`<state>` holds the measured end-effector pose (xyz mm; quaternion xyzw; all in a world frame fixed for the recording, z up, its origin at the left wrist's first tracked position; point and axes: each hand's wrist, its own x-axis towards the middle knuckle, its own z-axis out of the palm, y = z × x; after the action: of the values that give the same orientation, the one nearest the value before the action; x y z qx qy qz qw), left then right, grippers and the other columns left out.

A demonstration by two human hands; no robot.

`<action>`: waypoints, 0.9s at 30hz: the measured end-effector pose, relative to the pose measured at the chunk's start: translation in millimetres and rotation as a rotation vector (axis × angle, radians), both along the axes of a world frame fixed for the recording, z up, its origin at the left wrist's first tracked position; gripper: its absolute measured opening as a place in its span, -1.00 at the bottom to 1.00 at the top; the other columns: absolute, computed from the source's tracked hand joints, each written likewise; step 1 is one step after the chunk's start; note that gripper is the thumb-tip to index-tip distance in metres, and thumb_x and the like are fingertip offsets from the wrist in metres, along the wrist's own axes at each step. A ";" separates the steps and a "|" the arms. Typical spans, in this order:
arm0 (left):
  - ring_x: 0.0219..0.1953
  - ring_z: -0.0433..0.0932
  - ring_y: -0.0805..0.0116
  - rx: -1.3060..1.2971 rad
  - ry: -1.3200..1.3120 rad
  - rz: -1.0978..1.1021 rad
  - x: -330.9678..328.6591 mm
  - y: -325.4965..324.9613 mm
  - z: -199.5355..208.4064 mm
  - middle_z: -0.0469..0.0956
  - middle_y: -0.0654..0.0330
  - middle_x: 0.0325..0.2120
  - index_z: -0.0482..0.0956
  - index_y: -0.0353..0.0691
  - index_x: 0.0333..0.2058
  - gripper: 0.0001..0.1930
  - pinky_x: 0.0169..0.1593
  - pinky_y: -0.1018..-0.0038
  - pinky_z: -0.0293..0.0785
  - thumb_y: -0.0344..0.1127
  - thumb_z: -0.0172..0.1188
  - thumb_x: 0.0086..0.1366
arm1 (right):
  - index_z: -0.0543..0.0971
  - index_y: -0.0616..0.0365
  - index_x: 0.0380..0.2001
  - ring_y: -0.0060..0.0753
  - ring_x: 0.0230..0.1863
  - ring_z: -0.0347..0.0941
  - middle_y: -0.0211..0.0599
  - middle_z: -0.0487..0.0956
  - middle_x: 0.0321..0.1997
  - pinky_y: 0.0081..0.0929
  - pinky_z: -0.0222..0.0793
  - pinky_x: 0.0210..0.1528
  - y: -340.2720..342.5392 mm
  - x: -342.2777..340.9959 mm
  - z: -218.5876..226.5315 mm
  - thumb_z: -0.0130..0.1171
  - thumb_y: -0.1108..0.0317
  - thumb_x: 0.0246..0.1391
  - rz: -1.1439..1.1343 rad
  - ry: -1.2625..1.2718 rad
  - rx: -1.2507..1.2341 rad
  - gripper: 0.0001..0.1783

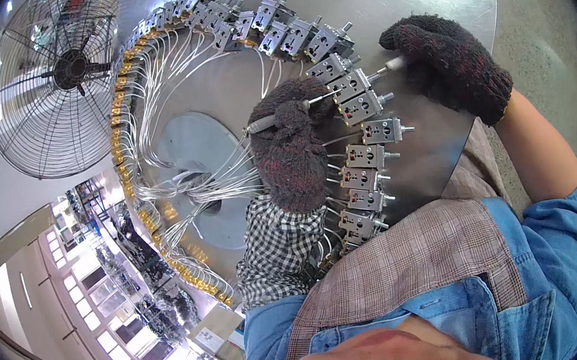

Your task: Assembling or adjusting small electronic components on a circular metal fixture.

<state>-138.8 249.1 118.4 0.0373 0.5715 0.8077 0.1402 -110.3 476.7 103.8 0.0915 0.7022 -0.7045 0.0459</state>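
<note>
My left hand point(292, 145), in a dark knitted glove and checked sleeve, is closed around a slim pen-like tool point(263, 124) with a thin metal tip. The tip reaches a small boxy metal control unit point(350, 85). My right hand point(451, 67), also in a dark glove, is closed on a short white piece point(396, 63). That piece lines up with the shaft of the same unit; whether they touch, I cannot tell. White wires point(231, 186) pass by my left hand. My right fingertips are partly hidden by the glove.
Several similar metal units point(367, 180) stand in a curved row around a metal table point(437, 1). Their white wires run to yellow-gold ends point(125, 87) along the left rim. A grey disc point(197, 138) lies in the middle. A large caged fan point(65, 76) stands at left.
</note>
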 end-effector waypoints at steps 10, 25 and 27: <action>-0.32 0.51 0.25 0.033 -0.006 0.120 1.8 13.9 5.7 0.49 0.02 -0.35 0.42 -0.45 -0.24 -0.69 -0.21 0.37 0.53 -0.23 0.00 0.27 | 0.48 0.14 -0.13 -0.66 -0.52 0.39 -0.37 0.52 -0.42 -0.68 0.36 -0.58 10.4 0.4 -26.3 0.08 0.15 0.01 -0.011 0.270 0.023 -0.61; -0.20 0.52 0.10 0.135 -0.005 -0.014 0.3 6.4 15.6 0.48 -0.03 -0.26 0.36 -0.38 -0.14 -0.66 -0.15 0.26 0.54 -0.23 0.05 0.24 | 0.44 0.18 -0.09 -0.67 -0.55 0.36 -0.38 0.45 -0.48 -0.69 0.31 -0.56 10.9 10.4 19.9 0.19 0.30 -0.10 -0.116 -0.154 -0.281 -0.56; -0.21 0.52 0.10 0.127 0.004 -0.071 1.7 7.3 22.3 0.48 -0.03 -0.27 0.36 -0.39 -0.14 -0.65 -0.15 0.24 0.54 -0.21 0.06 0.23 | 0.44 0.15 -0.08 -0.65 -0.49 0.39 -0.36 0.49 -0.43 -0.68 0.34 -0.55 24.1 18.6 9.9 0.14 0.26 -0.05 -0.068 -0.106 -0.152 -0.58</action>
<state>-137.1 256.4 140.7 0.0682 0.5177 0.8367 0.1651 -91.7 500.8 113.7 0.1490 0.6399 -0.7510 0.0658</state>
